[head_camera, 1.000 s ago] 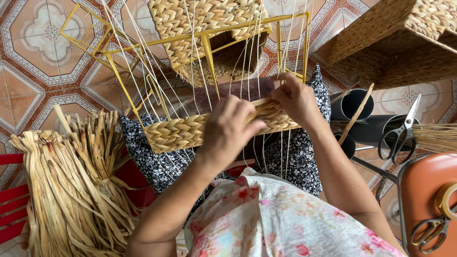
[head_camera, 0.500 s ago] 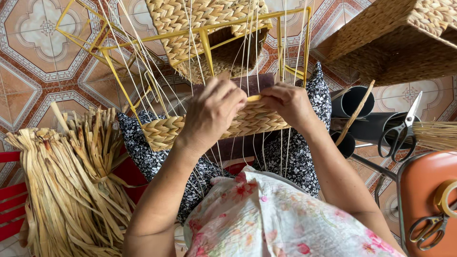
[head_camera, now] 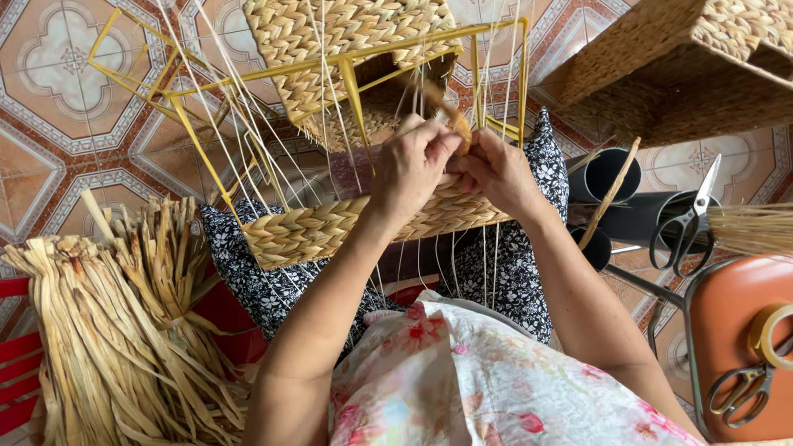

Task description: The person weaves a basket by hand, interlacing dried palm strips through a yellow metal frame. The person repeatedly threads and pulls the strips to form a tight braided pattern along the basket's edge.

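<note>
Weaving has been carried upward: the hands, pressed a second ago on the near woven band [head_camera: 363, 227], have been lifted above it and brought together at the middle of the frame, which suggests that a fresh strand is being worked in above the rows already laid. The strand [head_camera: 457, 124], a flat brownish strip, is pinched between both hands; the grip of the left hand [head_camera: 409, 165] is narrow, closed on the strand, and that of the right hand [head_camera: 496, 169] likewise.

The basket in progress is held on the lap, over a dark dotted cloth [head_camera: 529, 272]. It is seen as a yellow wire frame [head_camera: 347, 83] with thin pale uprights and a braided straw-coloured band along its near side only.

A bundle of dried fibre [head_camera: 107, 330] lies at the near left, finished baskets [head_camera: 686, 74] stand far right, and black scissors [head_camera: 686, 223] lie at the right.
</note>
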